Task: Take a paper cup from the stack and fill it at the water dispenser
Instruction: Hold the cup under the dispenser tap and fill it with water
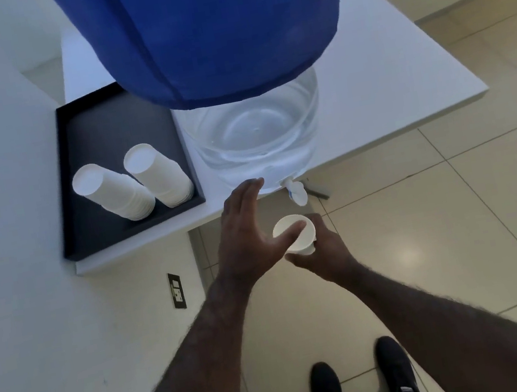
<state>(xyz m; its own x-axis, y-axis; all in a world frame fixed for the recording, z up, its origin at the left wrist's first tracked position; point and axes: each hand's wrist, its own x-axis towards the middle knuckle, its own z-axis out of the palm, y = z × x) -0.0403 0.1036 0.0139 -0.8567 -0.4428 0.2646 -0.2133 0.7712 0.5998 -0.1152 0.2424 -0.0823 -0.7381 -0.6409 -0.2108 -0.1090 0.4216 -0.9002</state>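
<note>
A white paper cup (301, 238) sits upright in my right hand (323, 248), which grips it from below and the right, just under and in front of the dispenser's white tap (296, 191). My left hand (246, 232) hovers open with its fingers spread, left of the tap; its thumb overlaps the cup's rim. The water dispenser (255, 127) is a clear jug with a blue cover on the white table (384, 76). Two stacks of upturned white paper cups (131, 187) stand in a black tray (74, 180) at the left.
A white wall (6, 240) runs along the left, with a dark socket plate (177, 290) low down. Beige floor tiles (463, 228) spread to the right. My two dark shoes (362, 381) show at the bottom.
</note>
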